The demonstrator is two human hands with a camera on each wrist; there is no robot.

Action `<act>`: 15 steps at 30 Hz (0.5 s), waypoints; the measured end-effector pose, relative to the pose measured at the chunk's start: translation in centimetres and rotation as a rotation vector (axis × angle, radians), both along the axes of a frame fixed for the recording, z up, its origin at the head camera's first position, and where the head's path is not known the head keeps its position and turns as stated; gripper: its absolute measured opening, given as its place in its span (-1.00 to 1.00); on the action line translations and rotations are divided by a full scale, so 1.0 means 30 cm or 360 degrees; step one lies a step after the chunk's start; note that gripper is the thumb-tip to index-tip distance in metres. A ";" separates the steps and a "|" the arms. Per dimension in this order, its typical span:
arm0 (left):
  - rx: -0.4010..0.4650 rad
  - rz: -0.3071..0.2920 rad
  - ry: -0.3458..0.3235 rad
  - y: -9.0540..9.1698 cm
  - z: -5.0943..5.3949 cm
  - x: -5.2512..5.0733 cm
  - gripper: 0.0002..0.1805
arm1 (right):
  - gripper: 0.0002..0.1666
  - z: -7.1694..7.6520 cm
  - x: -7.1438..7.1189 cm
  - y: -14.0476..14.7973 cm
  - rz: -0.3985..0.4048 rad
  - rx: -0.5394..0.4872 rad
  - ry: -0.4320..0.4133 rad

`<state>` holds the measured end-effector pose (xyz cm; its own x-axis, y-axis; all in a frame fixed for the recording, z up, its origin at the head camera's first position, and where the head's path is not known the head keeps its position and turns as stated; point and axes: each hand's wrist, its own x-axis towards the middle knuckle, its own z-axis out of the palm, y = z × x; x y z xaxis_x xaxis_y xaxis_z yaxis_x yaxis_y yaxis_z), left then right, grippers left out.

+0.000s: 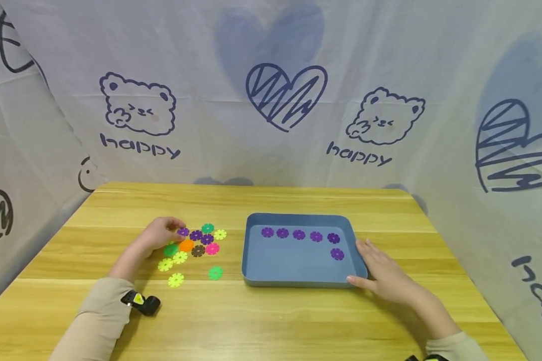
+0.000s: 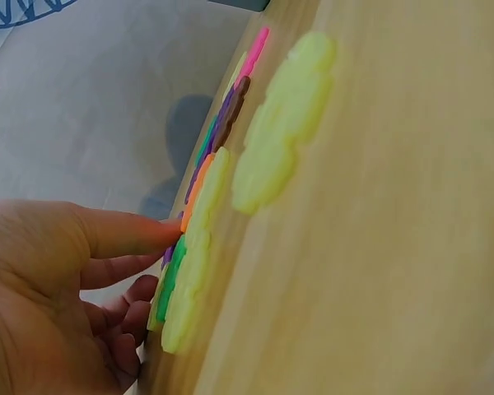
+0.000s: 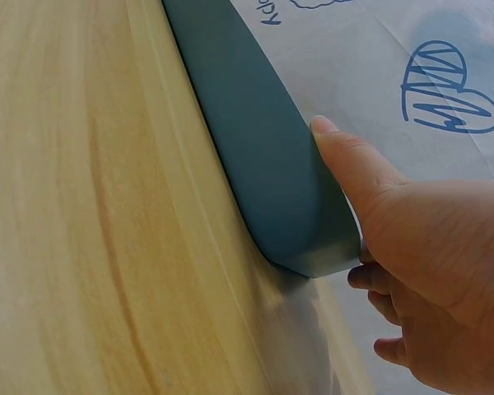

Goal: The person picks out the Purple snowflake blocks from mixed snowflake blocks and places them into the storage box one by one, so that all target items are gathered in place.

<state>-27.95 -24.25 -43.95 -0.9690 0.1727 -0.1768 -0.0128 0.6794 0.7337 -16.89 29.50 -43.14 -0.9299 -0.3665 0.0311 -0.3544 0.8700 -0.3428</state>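
My left hand (image 1: 159, 234) is at the left edge of a loose group of flower-shaped plastic discs. Its thumb and fingertips pinch a purple disc (image 1: 182, 232); in the left wrist view the thumb partly hides it. Beside that lie two dark purple discs (image 1: 195, 235), an orange disc (image 1: 186, 245), a brown disc (image 1: 198, 251) and a pink disc (image 1: 212, 248). My right hand (image 1: 386, 271) grips the near right corner of a blue tray (image 1: 293, 284), thumb on the rim (image 3: 300, 140) and fingers along the outside. Several purple discs (image 1: 299, 234) lie inside it.
Yellow discs (image 1: 175, 280) and green discs (image 1: 215, 273) lie scattered around the left group. In the tray, the discs form a row along the back, with one below its right end. A white printed cloth (image 1: 217, 125) hangs behind the wooden table (image 1: 253, 326).
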 end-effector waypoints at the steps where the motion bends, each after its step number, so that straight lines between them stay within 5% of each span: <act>1: -0.0004 0.0013 0.0000 0.001 0.001 0.002 -0.54 | 0.11 -0.002 0.000 0.000 -0.0002 -0.0003 -0.0006; 15: 0.0094 0.0116 0.0034 0.008 0.039 0.011 -0.77 | 0.12 -0.007 0.000 -0.001 -0.0007 -0.0019 -0.0019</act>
<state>-27.63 -24.00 -42.79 -0.9828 0.1109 -0.1478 -0.0449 0.6328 0.7730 -16.89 29.48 -43.34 -0.9319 -0.3620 0.0240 -0.3461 0.8675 -0.3573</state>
